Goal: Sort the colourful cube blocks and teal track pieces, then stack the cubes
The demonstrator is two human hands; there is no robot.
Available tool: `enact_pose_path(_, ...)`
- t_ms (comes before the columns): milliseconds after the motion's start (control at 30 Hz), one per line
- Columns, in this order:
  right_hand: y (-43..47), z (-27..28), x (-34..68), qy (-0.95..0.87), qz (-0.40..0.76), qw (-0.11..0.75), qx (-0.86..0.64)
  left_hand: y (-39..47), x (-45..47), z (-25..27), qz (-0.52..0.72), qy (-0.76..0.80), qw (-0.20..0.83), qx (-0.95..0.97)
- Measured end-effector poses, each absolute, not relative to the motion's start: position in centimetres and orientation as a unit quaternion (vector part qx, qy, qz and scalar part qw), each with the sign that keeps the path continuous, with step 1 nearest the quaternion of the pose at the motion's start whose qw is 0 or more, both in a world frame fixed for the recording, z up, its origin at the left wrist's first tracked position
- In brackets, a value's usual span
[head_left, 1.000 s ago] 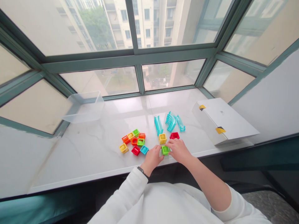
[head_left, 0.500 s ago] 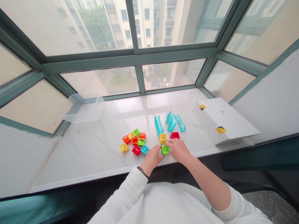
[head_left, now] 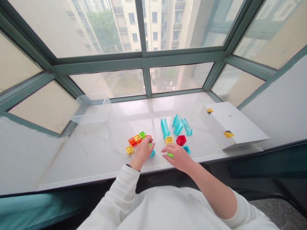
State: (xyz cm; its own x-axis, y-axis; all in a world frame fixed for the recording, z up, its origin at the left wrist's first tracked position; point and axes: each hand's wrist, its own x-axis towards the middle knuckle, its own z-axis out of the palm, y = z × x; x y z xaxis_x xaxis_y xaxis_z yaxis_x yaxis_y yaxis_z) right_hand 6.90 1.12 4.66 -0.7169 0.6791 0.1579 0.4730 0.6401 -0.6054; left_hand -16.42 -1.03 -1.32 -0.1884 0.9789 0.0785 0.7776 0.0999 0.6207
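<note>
My left hand (head_left: 143, 150) reaches over the cluster of toy blocks on the left. Its thumb and fingers are apart around a green block (head_left: 150, 145), mostly hidden, and I cannot tell whether they touch it. A blue block (head_left: 152, 154) lies just right of that hand. My right hand (head_left: 177, 156), fingers stretched to the left, is over another green block (head_left: 170, 155) and covers most of it. Behind it stand a yellow block (head_left: 169, 140) and a red block (head_left: 181, 140). A second blue block (head_left: 186, 149) shows beside its knuckles.
Clear turquoise track pieces (head_left: 177, 124) lie farther back, with a straight one (head_left: 165, 127) behind the yellow block. A transparent plastic bin (head_left: 92, 111) stands at the back left. At the right is a white box (head_left: 237, 126). The white sill's front edge (head_left: 96, 179) is close to me.
My left hand has left the green block at the right and moved left over the cluster. My right hand now lies over that green block. The view has shifted slightly.
</note>
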Motion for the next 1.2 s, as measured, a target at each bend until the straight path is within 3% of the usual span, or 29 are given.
enact_pose_path(167, -3.4, 4.9, 0.7, -0.901, 0.326, 0.236, -0.165, 2.6, -17.3, 1.0, 0.336, 0.719, 0.128, 0.595)
enact_pose_path(333, -5.6, 4.3, -3.5, -0.901, 0.274, 0.255, -0.219, 5.1, -17.4, 2.5, 0.38, 0.721, 0.123, 0.566)
enact_pose_path(567, -5.3, 3.5, -3.9, -0.91, 0.301, 0.228, -0.17, 7.2, -18.9, 2.3, 0.61, 0.638, 0.352, 0.312)
enact_pose_path(800, -5.7, 2.4, -3.4, -0.907, 0.375, 0.162, -0.103, 8.9, -26.0, 3.4, 0.695, 0.574, 0.383, 0.199)
enact_pose_path(967, -6.3, 3.1, -4.1, -0.88, 0.445, 0.156, -0.054, 9.1, -27.3, 1.6, 0.693, 0.616, 0.335, 0.168)
enact_pose_path(1200, -7.2, 5.3, -6.1, -0.835, 0.513, 0.199, -0.009, 6.4, -24.5, -2.5, 0.578, 0.705, 0.327, 0.249)
